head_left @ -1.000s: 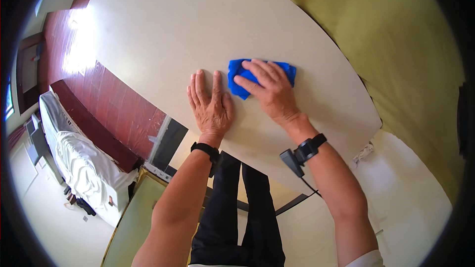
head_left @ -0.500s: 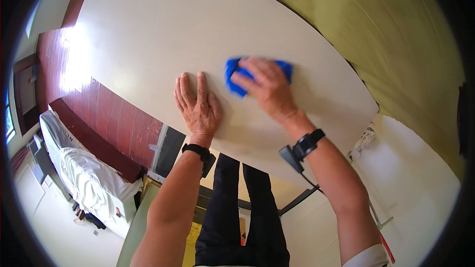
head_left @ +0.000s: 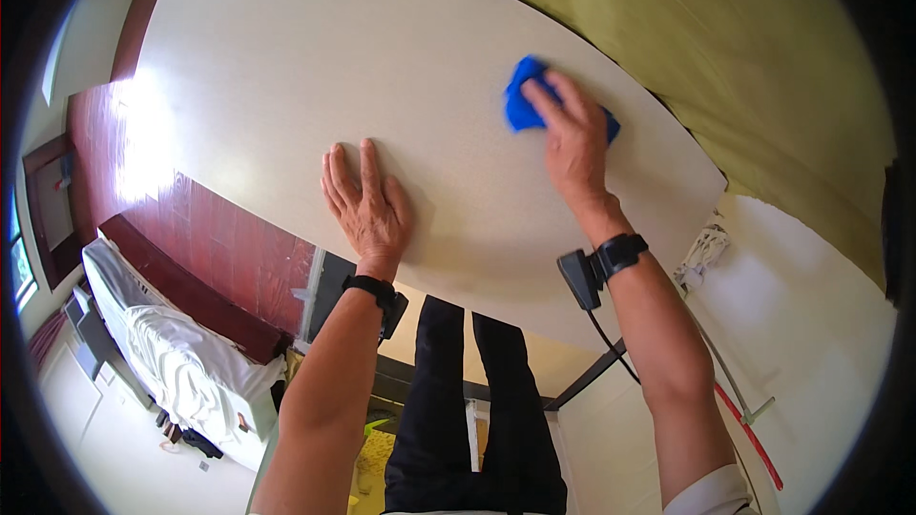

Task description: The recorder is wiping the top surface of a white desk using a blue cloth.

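Observation:
A pale board-like tabletop [head_left: 286,48] spreads out before me. My left hand [head_left: 367,210] lies flat on it, fingers stretched out and holding nothing. Farther right and farther from me, my right hand [head_left: 577,138] presses a crumpled blue cloth [head_left: 525,105] against the surface. Its fingers curl over the cloth, which shows past them on both sides. Each wrist wears a black strap with a small box; a cable hangs from the right one.
An olive-green curtain [head_left: 763,67] hangs along the far right edge of the tabletop. Reddish-brown wooden flooring [head_left: 229,238] and a bed with white sheets [head_left: 181,353] lie to the left. At the right, a red-and-grey pole [head_left: 749,429] leans near a white wall [head_left: 811,324].
My right hand has slid the blue cloth to the right and farther from me across the tabletop. The left hand stays flat, slightly farther left in view.

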Motion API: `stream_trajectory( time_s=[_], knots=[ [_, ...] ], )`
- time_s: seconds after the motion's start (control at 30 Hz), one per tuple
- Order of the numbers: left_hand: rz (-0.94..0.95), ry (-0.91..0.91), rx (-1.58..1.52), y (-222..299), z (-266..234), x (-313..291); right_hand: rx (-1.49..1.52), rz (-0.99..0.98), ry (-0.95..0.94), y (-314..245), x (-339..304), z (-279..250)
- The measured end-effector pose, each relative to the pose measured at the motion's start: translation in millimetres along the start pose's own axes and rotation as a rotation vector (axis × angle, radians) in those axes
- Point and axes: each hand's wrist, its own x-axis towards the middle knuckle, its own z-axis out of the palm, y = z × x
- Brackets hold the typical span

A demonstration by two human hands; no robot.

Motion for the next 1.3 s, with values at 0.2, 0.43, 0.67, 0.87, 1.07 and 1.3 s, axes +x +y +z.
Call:
stream_trajectory(
  time_s=[0.2, 0.43, 0.67, 0.87, 1.07, 1.3],
  knots=[
    [0.009, 0.023, 0.052, -14, 1, -5, 0.128, -0.231, -0.161, -53, -58, 12],
    [0.011, 0.014, 0.02, -3, 1, -2, 0.044, -0.037, -0.026, -4, -29, -13],
    [0.023, 0.031, 0.034, -14, 2, -4, 0.111, -0.275, -0.159, -54, -74, 8],
    [0.039, 0.026, 0.023, -8, 5, -1, -0.014, 0.222, -0.027, 26, -55, -45],
    [0.092, 0.052, 0.056, -11, 4, 0, 0.048, 0.056, -0.163, -8, -91, -36],
    [0.533, -0.396, -0.503, 117, -36, -5, 0.08, 0.284, -0.103, -12, -101, -62]
  ],
)
